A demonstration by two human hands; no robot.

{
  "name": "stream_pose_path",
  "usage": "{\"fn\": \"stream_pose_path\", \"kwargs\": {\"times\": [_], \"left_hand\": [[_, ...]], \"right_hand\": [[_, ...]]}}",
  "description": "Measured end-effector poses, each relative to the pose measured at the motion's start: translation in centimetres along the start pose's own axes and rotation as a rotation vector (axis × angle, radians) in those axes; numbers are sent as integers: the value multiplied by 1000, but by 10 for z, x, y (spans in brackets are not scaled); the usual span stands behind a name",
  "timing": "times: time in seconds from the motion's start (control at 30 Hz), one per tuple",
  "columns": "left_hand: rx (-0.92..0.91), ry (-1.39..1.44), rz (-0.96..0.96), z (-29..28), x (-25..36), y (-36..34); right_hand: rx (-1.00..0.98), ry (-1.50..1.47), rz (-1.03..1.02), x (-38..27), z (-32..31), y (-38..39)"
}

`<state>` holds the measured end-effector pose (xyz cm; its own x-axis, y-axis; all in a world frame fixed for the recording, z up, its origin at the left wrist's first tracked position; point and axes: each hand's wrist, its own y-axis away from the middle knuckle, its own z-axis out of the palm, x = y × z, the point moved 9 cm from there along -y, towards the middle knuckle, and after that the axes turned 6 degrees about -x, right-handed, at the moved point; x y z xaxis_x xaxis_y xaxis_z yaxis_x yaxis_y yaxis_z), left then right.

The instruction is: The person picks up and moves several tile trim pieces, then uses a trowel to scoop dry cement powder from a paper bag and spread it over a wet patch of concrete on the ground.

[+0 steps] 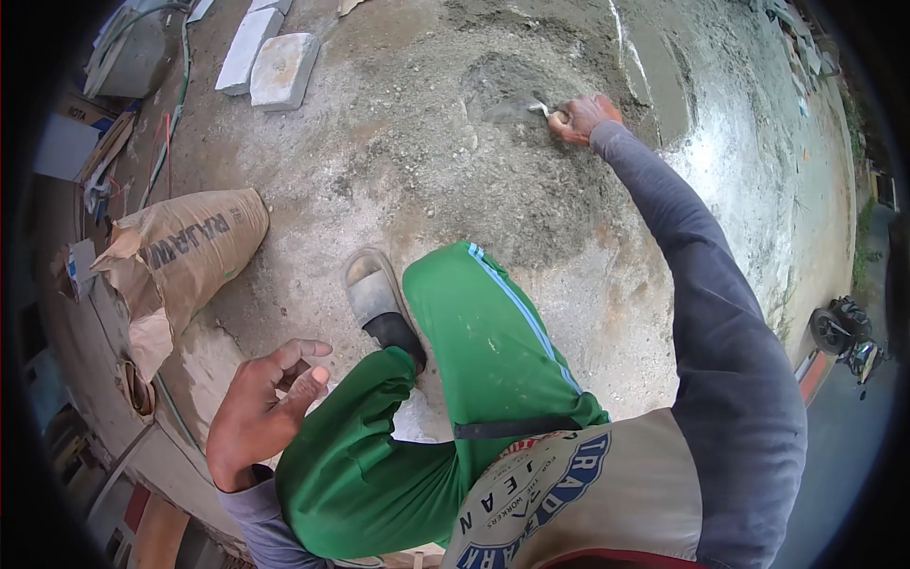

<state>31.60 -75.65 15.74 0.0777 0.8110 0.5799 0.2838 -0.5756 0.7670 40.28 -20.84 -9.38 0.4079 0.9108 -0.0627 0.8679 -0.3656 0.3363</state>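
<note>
Stretched far forward, my right hand [583,119] is wrapped round the handle of a trowel [517,109]. The trowel's blurred blade lies over a shallow dip of grey, crumbly mortar mix [540,190] on the ground. My left hand [261,412] hovers beside my left knee, its fingers loosely bent and apart, with nothing in it. Left of my sandalled foot, a brown paper bag [204,247] lies on its side, its crumpled end toward the left rim.
Pale blocks [284,71] rest on the ground at the far left. A green hose [180,85] runs down the left side past wood pieces and clutter. A thin pale line [635,66] crosses the ground beyond my right hand. A motorcycle [844,332] stands at the right rim.
</note>
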Motion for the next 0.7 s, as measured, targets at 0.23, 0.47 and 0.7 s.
{"fn": "stream_pose_path", "kwargs": {"times": [0.23,0.47,0.7], "left_hand": [[34,42,-44,-6,-13,11],[-21,25,-84,-3,4,1],[-23,30,-121,5,-13,7]], "right_hand": [[-268,259,-231,12,21,59],[227,118,-132,14,-42,-15],[-100,182,-46,44,30,6]]}}
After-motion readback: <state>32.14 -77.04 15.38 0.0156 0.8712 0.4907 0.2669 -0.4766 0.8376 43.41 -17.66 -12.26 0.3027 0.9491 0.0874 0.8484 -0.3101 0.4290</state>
